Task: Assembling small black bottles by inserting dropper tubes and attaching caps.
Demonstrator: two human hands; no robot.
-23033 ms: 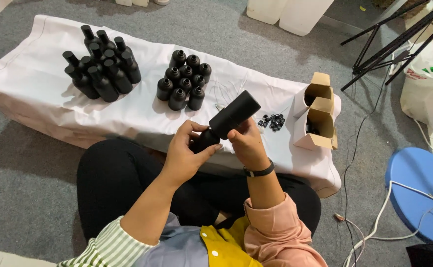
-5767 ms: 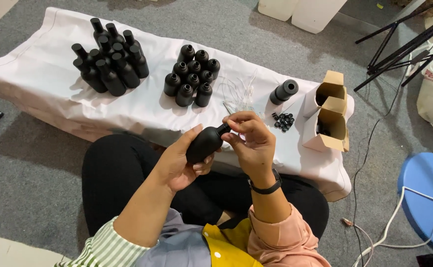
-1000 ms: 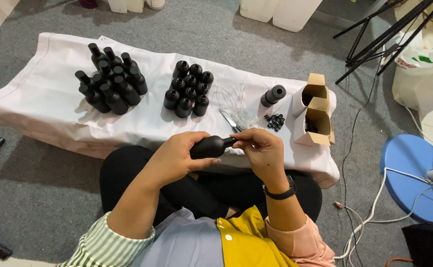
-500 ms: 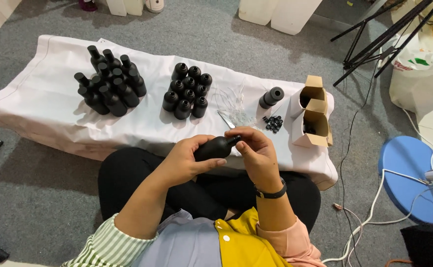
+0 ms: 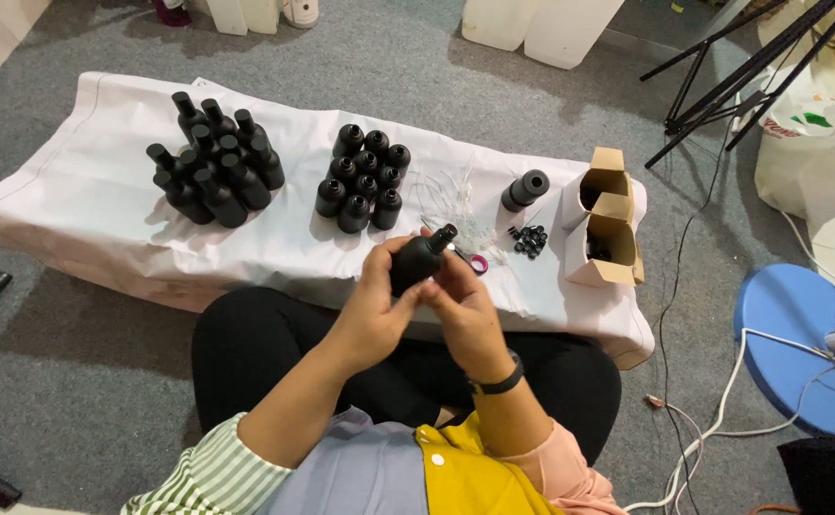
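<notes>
Both hands meet over the lap in the head view: the left hand [image 5: 371, 307] wraps the body of a black bottle [image 5: 415, 261], and the right hand [image 5: 463, 310] closes on it from the other side, its neck tilted up toward the bench [image 5: 74, 191]. On the bench's white cloth stand a cluster of tall black bottles [image 5: 212, 162], a cluster of short black bottles [image 5: 362, 179], a lone black cap [image 5: 525, 190], small black parts [image 5: 530, 240] and two open cardboard boxes [image 5: 606, 229].

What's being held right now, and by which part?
One black bottle, tilted: left hand wraps its body, right hand grips its lower body. Neck and cap stay free.
</notes>
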